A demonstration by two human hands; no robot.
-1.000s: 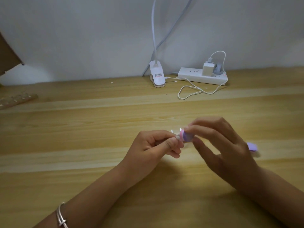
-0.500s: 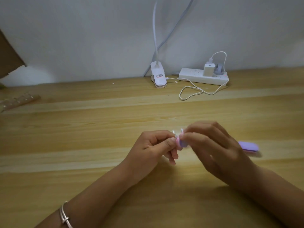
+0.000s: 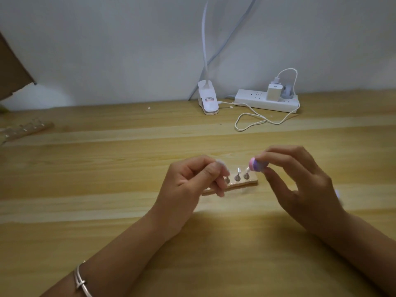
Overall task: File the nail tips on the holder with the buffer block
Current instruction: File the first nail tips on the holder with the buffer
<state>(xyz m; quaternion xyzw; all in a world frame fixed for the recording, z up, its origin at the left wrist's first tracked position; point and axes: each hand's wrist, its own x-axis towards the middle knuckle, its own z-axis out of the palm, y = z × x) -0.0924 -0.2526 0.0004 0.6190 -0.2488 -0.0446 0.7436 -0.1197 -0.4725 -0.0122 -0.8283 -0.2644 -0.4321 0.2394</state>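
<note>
A small wooden holder lies on the table between my hands, with several metal pegs carrying clear nail tips. My right hand pinches a purple and pink buffer block just above the holder's right end. My left hand has curled fingers and pinches a small clear nail tip above the holder's left end, which it covers.
A white power strip with a charger and looping cable lies at the back by the wall, next to a white clip lamp base. A second holder strip rests far left. A purple object peeks out behind my right hand.
My hands have drawn apart, uncovering the holder between them. My right hand has lifted the buffer block up and to the right; my left hand has shifted left.
</note>
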